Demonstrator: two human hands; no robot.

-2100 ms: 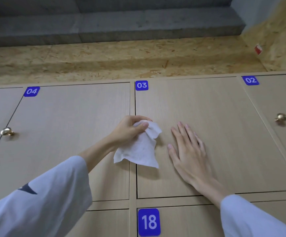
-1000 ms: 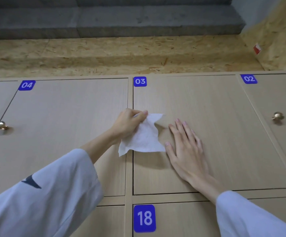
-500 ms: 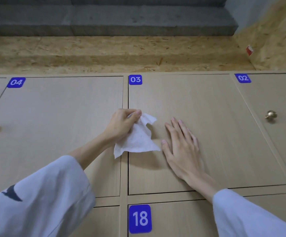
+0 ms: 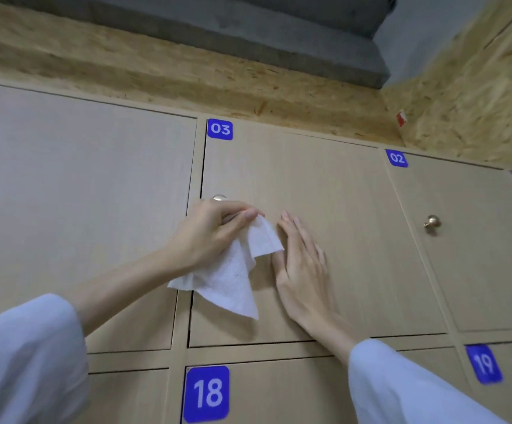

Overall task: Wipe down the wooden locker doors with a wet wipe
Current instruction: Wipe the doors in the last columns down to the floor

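Since a moment ago my head has swung right and tipped, so door 04's label and knob have slid out of view and a knob now peeks out just above my left knuckles, while both hands sit much where they were on the locker front. My left hand pinches the wet wipe between thumb and curled fingers at its top corner; the rest of the sheet hangs loose, its long axis running down and a little right across the seam onto the lower left part of the door marked 03. My right hand lies flat on that same door, fingers straight and together, holding nothing, its thumb side just beside the wipe's right edge, perhaps touching it. The wipe lies between my two hands, and the unwiped stretch of door 03 spreads up and to the right of it, beyond my right hand. I judge the left hand, which already has the wipe, should press it flat and sweep rightward, so the right hand needs to lift clear or it will block the stroke. Door 02 with its brass knob stands well off to the right.
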